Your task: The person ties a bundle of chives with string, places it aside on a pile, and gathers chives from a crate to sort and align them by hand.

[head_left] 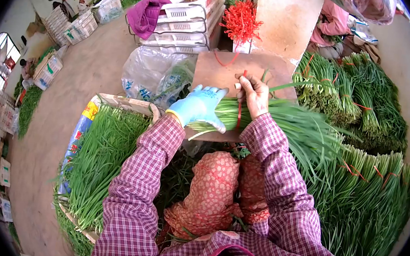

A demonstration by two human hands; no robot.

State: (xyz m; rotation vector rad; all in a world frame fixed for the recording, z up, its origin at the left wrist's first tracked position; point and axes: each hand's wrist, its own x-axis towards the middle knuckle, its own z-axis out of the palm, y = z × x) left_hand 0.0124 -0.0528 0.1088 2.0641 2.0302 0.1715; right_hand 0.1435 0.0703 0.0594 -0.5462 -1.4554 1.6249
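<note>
A bundle of garlic chives (299, 122) lies across a brown board (215, 67), its leaves fanning to the right. My left hand (196, 106), in a light blue glove, grips the stem end, with the thumb on the near side and the fingers on the far side. A red tie (239, 115) passes around the bundle's middle. Above it, my right hand (254, 97), bare at the fingers, is closed in a pinch on the upper end of that tie. The underside of the bundle is hidden.
Loose chives fill a crate (128, 103) on the left. Tied bundles (357, 192) are stacked on the right. Red ties (242, 20) hang behind the board, beside stacked white baskets (180, 27). A clear plastic bag (146, 70) sits left of the board. Other people are farther back.
</note>
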